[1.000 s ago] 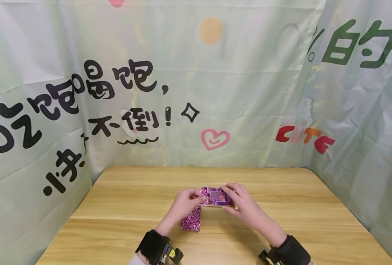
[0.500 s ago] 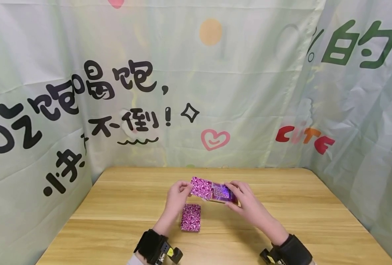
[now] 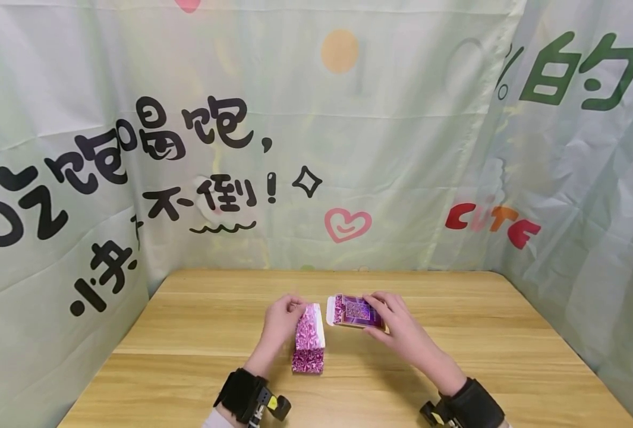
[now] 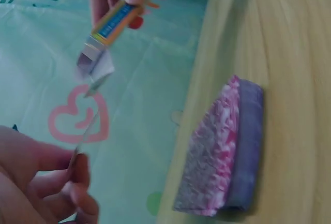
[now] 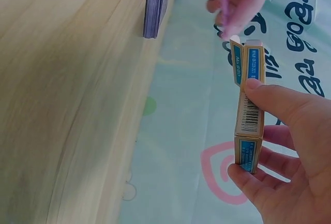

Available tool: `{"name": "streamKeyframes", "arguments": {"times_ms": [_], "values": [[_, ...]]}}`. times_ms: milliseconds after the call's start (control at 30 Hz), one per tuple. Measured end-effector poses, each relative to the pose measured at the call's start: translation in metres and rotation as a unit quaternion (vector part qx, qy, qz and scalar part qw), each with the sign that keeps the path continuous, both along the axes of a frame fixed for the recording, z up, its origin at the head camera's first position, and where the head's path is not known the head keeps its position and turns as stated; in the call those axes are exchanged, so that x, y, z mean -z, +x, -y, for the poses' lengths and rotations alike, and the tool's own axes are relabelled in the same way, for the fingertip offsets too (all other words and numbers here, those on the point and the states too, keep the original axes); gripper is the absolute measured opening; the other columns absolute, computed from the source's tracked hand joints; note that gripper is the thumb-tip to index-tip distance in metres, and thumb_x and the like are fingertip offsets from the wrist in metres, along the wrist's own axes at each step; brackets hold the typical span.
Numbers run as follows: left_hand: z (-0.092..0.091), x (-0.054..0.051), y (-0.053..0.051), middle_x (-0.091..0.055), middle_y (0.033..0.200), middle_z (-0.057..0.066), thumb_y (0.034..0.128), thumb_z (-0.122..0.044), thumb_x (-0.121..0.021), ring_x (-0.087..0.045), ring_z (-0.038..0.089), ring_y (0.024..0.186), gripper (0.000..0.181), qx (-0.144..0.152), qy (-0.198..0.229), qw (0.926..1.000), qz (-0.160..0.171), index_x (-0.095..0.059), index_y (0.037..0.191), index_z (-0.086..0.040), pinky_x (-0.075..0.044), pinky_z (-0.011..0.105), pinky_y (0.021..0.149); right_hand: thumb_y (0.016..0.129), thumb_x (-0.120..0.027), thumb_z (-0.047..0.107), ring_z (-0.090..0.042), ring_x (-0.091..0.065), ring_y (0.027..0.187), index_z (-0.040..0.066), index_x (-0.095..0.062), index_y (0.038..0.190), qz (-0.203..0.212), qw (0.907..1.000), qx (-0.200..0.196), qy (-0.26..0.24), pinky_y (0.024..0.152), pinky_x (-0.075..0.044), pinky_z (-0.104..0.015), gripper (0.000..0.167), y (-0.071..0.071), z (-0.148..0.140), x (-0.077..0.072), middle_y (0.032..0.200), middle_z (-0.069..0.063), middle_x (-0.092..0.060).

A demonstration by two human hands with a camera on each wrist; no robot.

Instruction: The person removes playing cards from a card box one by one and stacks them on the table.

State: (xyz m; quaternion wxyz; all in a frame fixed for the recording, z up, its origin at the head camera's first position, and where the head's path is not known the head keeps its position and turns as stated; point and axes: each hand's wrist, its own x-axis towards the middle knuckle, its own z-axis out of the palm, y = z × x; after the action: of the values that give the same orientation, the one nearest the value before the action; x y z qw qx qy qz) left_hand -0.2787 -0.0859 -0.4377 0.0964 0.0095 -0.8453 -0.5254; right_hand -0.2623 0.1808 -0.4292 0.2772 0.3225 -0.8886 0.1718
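My left hand (image 3: pixel 282 321) pinches a thin pink-patterned playing card (image 3: pixel 309 327) by its edge, just beyond and partly over a deck of cards (image 3: pixel 308 361). In the left wrist view the card shows nearly edge-on between thumb and fingers. The deck (image 4: pixel 248 146) lies on the table with matching swirled backs. My right hand (image 3: pixel 402 321) grips a purple card box (image 3: pixel 358 311) by its right end. The box's white end flap (image 3: pixel 330 311) stands open toward the left hand. In the right wrist view the box (image 5: pixel 250 110) shows its barcode side.
A wooden table (image 3: pixel 198 333) spreads beneath both hands. Printed cloth (image 3: pixel 412 148) hangs behind and at both sides of it. Each wrist wears a black band with a small camera, the left band (image 3: pixel 243 395) and the right band (image 3: pixel 471 404).
My left hand has drawn the card out of the box, leftward, and turned it toward the deck. The right hand has lifted and tilted the box slightly.
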Motion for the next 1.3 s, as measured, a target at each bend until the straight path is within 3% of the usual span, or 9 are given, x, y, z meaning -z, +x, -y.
{"name": "streamKeyframes", "arguments": {"times_ms": [200,333,467,667,800,900,967,1100,1300], "values": [[0.002,0.015,0.002,-0.057,0.067,0.002,0.0855,-0.015,-0.071,-0.047,0.012,0.055,0.011,0.056,-0.066,0.9957,0.034,-0.065,0.085,-0.006,-0.04,0.023,0.048,0.078,-0.081,0.027,-0.028,-0.053,0.113,0.005,-0.056,0.134,0.001,1.0,-0.001,0.006,0.091,-0.053,-0.043,0.065,0.0,0.0,0.002,0.123,-0.013,-0.056],[0.002,0.023,0.003,-0.057,0.067,0.0,0.0832,-0.02,-0.075,-0.049,0.013,0.058,0.018,0.033,-0.157,0.9859,0.046,-0.061,0.077,-0.011,-0.039,0.029,0.055,0.077,-0.081,0.026,-0.027,-0.053,0.114,0.005,-0.056,0.134,-0.003,1.0,-0.006,0.006,0.092,-0.053,-0.043,0.065,-0.001,0.001,0.003,0.123,-0.013,-0.056],[-0.001,0.026,0.005,-0.055,0.065,-0.004,0.0805,-0.029,-0.078,-0.05,0.014,0.061,0.027,0.003,-0.261,0.9641,0.048,-0.056,0.07,-0.016,-0.039,0.036,0.064,0.077,-0.081,0.025,-0.027,-0.052,0.114,0.006,-0.055,0.135,-0.004,0.9999,-0.008,0.006,0.092,-0.053,-0.042,0.066,-0.001,0.001,0.003,0.124,-0.012,-0.056],[-0.002,0.026,0.006,-0.054,0.067,-0.003,0.0773,-0.036,-0.08,-0.05,0.016,0.063,0.033,-0.009,-0.301,0.9528,0.041,-0.054,0.072,-0.016,-0.041,0.038,0.063,0.077,-0.081,0.025,-0.027,-0.052,0.114,0.006,-0.056,0.135,-0.003,0.9999,-0.008,0.005,0.093,-0.053,-0.042,0.066,-0.001,0.001,0.004,0.124,-0.012,-0.056],[-0.003,0.022,0.005,-0.057,0.07,-0.002,0.0817,-0.033,-0.076,-0.051,0.015,0.062,0.027,-0.002,-0.256,0.9664,0.026,-0.057,0.078,-0.015,-0.04,0.033,0.058,0.077,-0.081,0.025,-0.027,-0.053,0.114,0.006,-0.056,0.134,-0.004,0.9999,-0.011,0.005,0.093,-0.053,-0.042,0.065,-0.001,0.001,0.004,0.123,-0.011,-0.056],[-0.005,0.014,0.003,-0.06,0.076,0.0,0.0873,-0.027,-0.071,-0.052,0.012,0.065,0.017,0.032,-0.163,0.9861,-0.013,-0.061,0.087,-0.013,-0.042,0.028,0.057,0.077,-0.081,0.025,-0.026,-0.053,0.114,0.006,-0.056,0.134,-0.006,0.9999,-0.012,0.006,0.093,-0.053,-0.042,0.065,-0.001,0.001,0.004,0.123,-0.011,-0.056],[-0.008,0.008,0.004,-0.061,0.08,0.0,0.0899,-0.024,-0.068,-0.053,0.011,0.068,0.013,0.068,-0.091,0.9927,-0.04,-0.064,0.093,-0.012,-0.045,0.024,0.059,0.077,-0.081,0.025,-0.027,-0.053,0.114,0.005,-0.056,0.134,-0.004,0.9999,-0.011,0.006,0.093,-0.053,-0.042,0.065,-0.001,0.002,0.004,0.123,-0.011,-0.056],[-0.013,-0.004,0.009,-0.063,0.084,0.0,0.0921,-0.025,-0.066,-0.054,0.009,0.074,0.014,0.131,-0.015,0.9894,-0.06,-0.068,0.098,-0.013,-0.047,0.02,0.063,0.077,-0.081,0.025,-0.026,-0.052,0.114,0.005,-0.056,0.134,0.004,0.9999,-0.008,0.008,0.092,-0.053,-0.042,0.065,0.001,0.003,0.002,0.124,-0.011,-0.056],[-0.018,-0.005,0.013,-0.063,0.079,-0.002,0.0907,-0.033,-0.067,-0.053,0.008,0.069,0.021,0.151,-0.047,0.9866,-0.04,-0.069,0.096,-0.013,-0.046,0.021,0.059,0.077,-0.082,0.025,-0.025,-0.052,0.113,0.006,-0.056,0.135,-0.004,0.9999,-0.013,0.009,0.09,-0.054,-0.04,0.066,0.002,0.004,0.003,0.124,-0.01,-0.056]]}}
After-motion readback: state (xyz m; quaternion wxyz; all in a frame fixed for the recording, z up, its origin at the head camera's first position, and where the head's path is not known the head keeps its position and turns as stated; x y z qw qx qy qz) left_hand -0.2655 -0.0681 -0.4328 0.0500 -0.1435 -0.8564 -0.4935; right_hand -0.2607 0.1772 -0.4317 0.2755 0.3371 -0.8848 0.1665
